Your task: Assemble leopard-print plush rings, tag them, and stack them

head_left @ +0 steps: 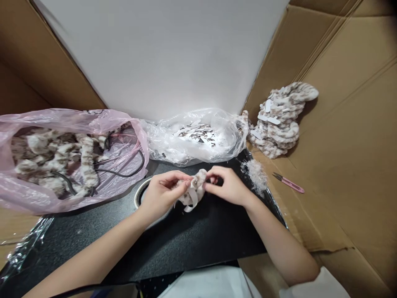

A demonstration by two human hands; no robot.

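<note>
Over the black work surface, my left hand pinches the left side of a small fluffy white-and-brown fur piece. A white curled strip hangs from the front of this piece. The right side of the fur is between the thumb and fingers of my right hand. Partly hidden behind my left hand, a roll with a pale rim lies on the surface.
A pink plastic bag of fur strips and dark cords lies left. Behind my hands is a clear bag with printed labels. At the right are stacked fur pieces, white fluff and pink snips. Cardboard walls stand at the sides.
</note>
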